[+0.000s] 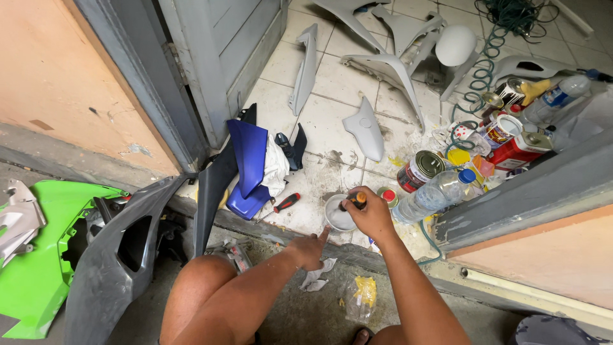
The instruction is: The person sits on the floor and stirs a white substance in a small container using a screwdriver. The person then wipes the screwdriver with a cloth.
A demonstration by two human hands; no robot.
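Observation:
My right hand [370, 214] grips a tool with an orange and black handle [355, 202], its tip down inside a small white cup [338, 214] on the tiled floor. My left hand [310, 248] rests just left of the cup, fingers spread, index finger pointing at its rim. A red and black screwdriver [281, 206] lies on the tiles to the left of the cup.
Cans [418, 170], plastic bottles [437, 190] and lids crowd the floor to the right by a grey door frame. White fairing panels [367, 128] lie on the tiles beyond. A blue panel [248, 163], a grey fairing [108, 268] and a green one [38, 268] sit at left.

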